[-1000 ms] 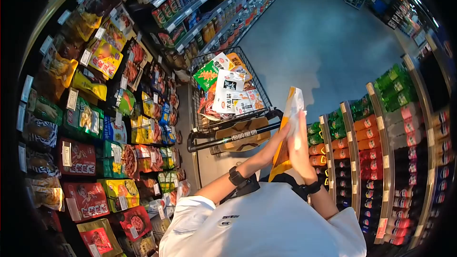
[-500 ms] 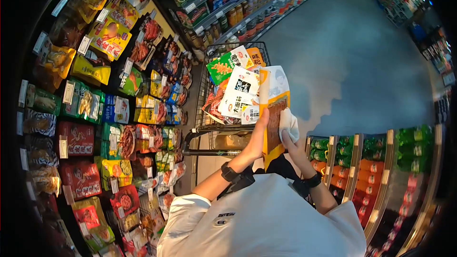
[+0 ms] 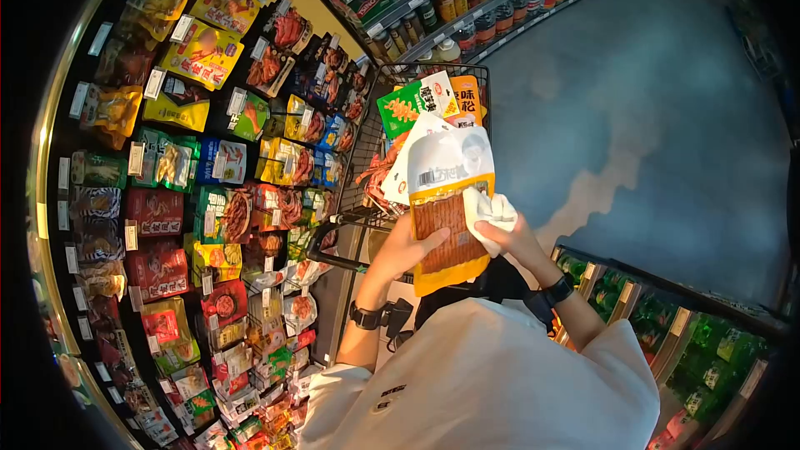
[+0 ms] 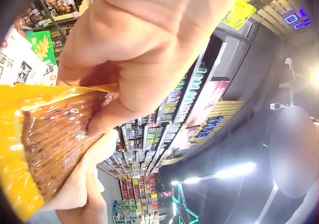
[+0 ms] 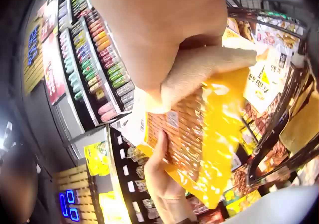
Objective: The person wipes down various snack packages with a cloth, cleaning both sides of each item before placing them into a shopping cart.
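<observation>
A flat snack bag (image 3: 442, 221) with a white top, yellow borders and a clear window over brown contents is held up in front of the body. My left hand (image 3: 403, 248) grips its left edge, thumb across the window and the other fingers behind. My right hand (image 3: 518, 242) pinches a folded white cloth (image 3: 492, 210) against the bag's right side. In the left wrist view the cloth (image 4: 75, 189) lies along the bag's edge. The right wrist view shows the cloth (image 5: 204, 64) bunched under the fingers, over the bag's window.
Beyond the bag stands a wire shopping cart (image 3: 489, 92) holding several snack packs, among them a green-and-white pack (image 3: 412, 107). A rack of hanging snack packs (image 3: 158, 217) lines the left. Shelves of drinks (image 3: 467, 8) run along the back, and bottled drinks (image 3: 700, 375) stand at the lower right.
The bag has turned from edge-on to face me and moved left, now overlapping the cart. The right hand's white cloth has come into clear view against it. The head view has shifted too.
</observation>
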Motion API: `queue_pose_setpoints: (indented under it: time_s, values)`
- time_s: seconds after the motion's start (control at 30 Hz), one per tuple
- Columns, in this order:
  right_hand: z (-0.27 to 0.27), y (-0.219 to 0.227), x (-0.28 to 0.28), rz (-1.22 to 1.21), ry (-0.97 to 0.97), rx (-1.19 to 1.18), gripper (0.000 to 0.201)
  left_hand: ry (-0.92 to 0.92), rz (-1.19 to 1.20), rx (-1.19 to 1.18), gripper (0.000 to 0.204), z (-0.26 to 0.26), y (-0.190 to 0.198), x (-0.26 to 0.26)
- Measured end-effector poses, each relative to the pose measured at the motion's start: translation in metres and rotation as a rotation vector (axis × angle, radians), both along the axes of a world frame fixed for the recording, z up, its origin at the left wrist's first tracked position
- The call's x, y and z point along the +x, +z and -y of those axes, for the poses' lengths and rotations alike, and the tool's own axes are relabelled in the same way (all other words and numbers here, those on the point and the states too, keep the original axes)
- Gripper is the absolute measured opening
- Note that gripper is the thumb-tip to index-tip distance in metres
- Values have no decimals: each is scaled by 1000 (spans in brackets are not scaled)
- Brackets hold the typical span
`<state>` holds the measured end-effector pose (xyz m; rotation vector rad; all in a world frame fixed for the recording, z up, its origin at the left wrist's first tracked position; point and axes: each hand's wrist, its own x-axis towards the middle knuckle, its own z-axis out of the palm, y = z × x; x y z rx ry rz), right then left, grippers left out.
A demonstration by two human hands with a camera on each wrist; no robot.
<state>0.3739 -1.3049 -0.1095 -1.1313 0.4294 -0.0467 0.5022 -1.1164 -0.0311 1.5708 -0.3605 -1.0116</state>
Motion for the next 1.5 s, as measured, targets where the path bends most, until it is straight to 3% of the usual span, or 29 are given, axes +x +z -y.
queue_pose_setpoints:
  time_s: [0.07, 0.17, 0.3, 0.37, 0.43, 0.5, 0.53, 0.57, 0.63, 0.67, 0.77, 0.83, 0.93, 0.97, 1.03, 1.1, 1.13, 1.17, 1.23, 1.3, 1.33, 1.37, 1.43, 1.5]
  values:
    - [-1, 9, 5, 49, -57, 145, 37, -170, 59, 46, 38, -14, 2, 5]
    - [3, 13, 23, 77, -211, 219, 37, -270, 36, 58, 40, -30, 1, 0]
    - [-14, 12, 41, 153, -379, 156, 35, -259, 91, 37, 47, -45, -2, -4]
    - [-23, -1, 50, 108, -591, -24, 37, -107, 186, 9, 65, -59, -22, -14]
    - [-39, 4, 50, 96, -501, -215, 35, -8, 311, -22, 80, -65, -25, -20]
    - [-65, -15, 42, 205, -91, -410, 40, 37, 465, -53, 91, -65, -19, -23]
    - [-91, -3, 41, 370, 28, -529, 45, 43, 361, -105, 94, -63, -12, -26]
    - [-113, 11, 39, 535, 149, -648, 50, 64, 495, -120, 93, -67, -34, -28]
    - [-125, 23, 31, 566, 237, -584, 59, 66, 323, -140, 92, -75, -16, -30]
    - [-121, 30, 36, 546, 285, -563, 61, 27, 358, -145, 92, -78, -9, -29]
    - [-135, 29, 40, 462, 43, -807, 62, -98, 345, -123, 92, -94, 2, -33]
    - [-134, 32, 50, 395, -99, -695, 61, -216, 205, -91, 93, -100, 6, -34]
    - [-117, 15, 58, 312, -199, -691, 58, -295, 320, -159, 92, -108, 8, -40]
    - [-108, -23, 55, 251, -122, -379, 52, -318, 356, -165, 92, -111, 11, -43]
    - [-105, -34, 52, 44, 84, -126, 55, -109, 309, -157, 83, -117, -7, -47]
    - [-133, -9, 39, 32, 39, -196, 51, 102, 260, -153, 75, -118, -25, -48]
    - [-142, -9, 35, 68, 141, -268, 49, 232, 286, -208, 62, -117, -23, -44]
    - [-155, -8, 36, 417, 47, -536, 51, 346, 297, -189, 50, -117, -18, -40]
    - [-168, 12, 20, 366, 155, -951, 55, 528, 236, -180, 46, -120, -3, -34]
    - [-180, 38, 11, 608, 308, -1030, 57, 780, -14, -345, 50, -121, -10, -35]
    - [-183, 42, 7, 631, 484, -1111, 55, 888, -112, -326, 54, -122, -6, -36]
    - [-187, 44, 3, 633, 506, -1058, 53, 896, -119, -320, 56, -126, -7, -37]
    - [-183, 39, 4, 652, 358, -1104, 52, 880, -203, -390, 56, -127, 4, -43]
    - [-184, 22, 10, 517, 114, -1149, 53, 849, -165, -504, 55, -131, 0, -45]
